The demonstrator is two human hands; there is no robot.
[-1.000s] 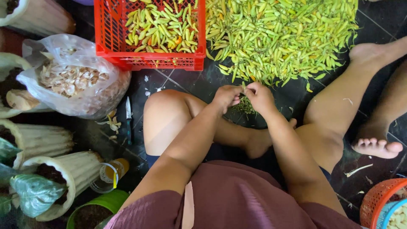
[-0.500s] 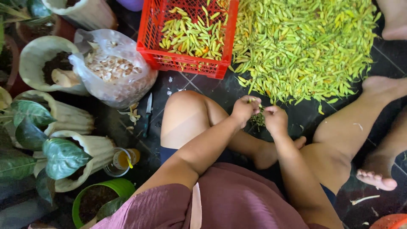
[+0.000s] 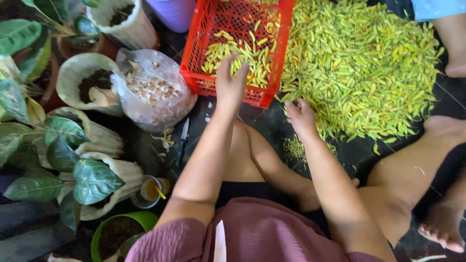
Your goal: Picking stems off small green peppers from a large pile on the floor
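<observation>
Her left hand (image 3: 232,83) is hovering, fingers spread and empty, over green-yellow chillies (image 3: 242,53) in the red plastic crate (image 3: 228,92); right hand (image 3: 302,116), loosely open, is touching the floor pile (image 3: 359,68).

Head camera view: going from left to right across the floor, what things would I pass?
Leafy potted plants → clear plastic bag of pale peelings → red crate with left hand over it → right hand → big chilli pile.

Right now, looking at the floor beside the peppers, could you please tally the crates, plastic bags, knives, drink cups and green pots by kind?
Red plastic crate: 1
Clear plastic bag: 1
Knife: 1
Drink cup: 1
Green pot: 1
Total: 5
</observation>
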